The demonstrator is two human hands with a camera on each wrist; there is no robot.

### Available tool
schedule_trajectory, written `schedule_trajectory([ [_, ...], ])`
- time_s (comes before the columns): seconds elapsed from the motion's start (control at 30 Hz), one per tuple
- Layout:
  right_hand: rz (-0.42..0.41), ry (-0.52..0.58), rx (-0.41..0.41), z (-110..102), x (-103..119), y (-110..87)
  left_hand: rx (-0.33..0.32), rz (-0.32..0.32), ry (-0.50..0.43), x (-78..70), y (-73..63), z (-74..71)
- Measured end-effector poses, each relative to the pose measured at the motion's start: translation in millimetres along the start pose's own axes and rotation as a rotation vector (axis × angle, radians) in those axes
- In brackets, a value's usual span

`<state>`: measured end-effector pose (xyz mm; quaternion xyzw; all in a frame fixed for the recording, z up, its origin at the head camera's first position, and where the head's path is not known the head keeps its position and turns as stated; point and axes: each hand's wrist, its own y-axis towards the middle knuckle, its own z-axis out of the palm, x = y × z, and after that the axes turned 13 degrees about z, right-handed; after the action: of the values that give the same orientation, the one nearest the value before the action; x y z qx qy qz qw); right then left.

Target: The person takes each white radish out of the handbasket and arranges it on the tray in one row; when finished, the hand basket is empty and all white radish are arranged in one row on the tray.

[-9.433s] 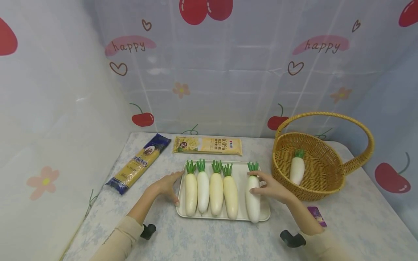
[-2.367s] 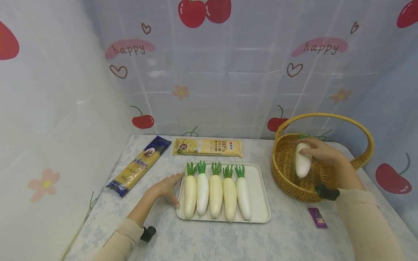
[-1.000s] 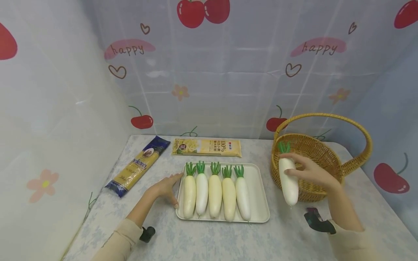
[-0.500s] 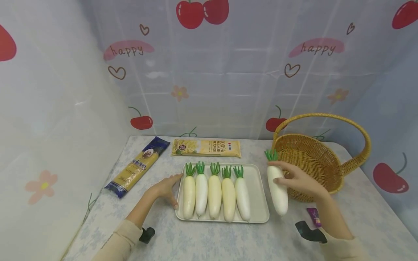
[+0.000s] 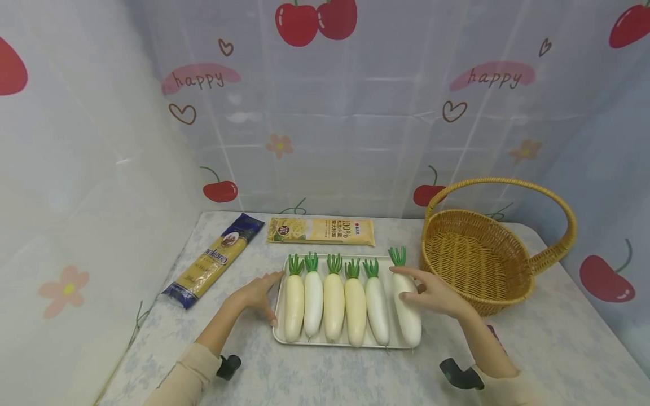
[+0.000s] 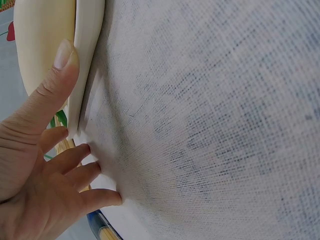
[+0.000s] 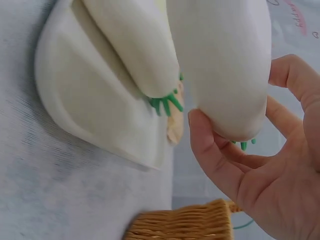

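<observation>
My right hand grips a white radish with green leaf stubs, thumb on one side and fingers on the other. In the right wrist view this held radish hangs above the bare right end of the white tray. Several white and cream radishes lie side by side on the tray, leaves to the back. At the tray's left end is my left hand, fingers spread. The left wrist view has its thumb at the tray rim and its other fingertips by the tablecloth.
A wicker basket with a tall handle stands at the right. Behind the tray lies a yellow pasta packet; a blue and yellow one slants at the left. My right forearm partly covers a small purple packet.
Earlier my right hand laid one radish on the tray, then lifted another from the basket. In the last second it has carried that one left over the tray. My left hand stays put.
</observation>
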<state>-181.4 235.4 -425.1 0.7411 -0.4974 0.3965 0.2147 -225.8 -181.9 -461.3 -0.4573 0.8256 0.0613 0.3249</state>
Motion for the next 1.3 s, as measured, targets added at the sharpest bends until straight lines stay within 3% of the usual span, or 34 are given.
schedule_trajectory([
  [0.43,0.034,0.016,0.006,25.3,-22.9,12.2,0.000,-0.006,0.011,-1.3,-0.2,-0.1],
  [0.77,0.068,-0.029,-0.050,29.9,-25.0,15.4,0.004,-0.008,0.015,-2.1,-1.5,0.1],
  [1.0,0.074,-0.189,-0.144,33.5,-17.0,16.7,-0.001,-0.010,0.011,-1.8,0.0,-0.3],
  [1.3,0.251,-0.307,-0.163,38.4,-7.6,20.5,0.000,-0.008,0.008,-0.4,1.2,0.3],
])
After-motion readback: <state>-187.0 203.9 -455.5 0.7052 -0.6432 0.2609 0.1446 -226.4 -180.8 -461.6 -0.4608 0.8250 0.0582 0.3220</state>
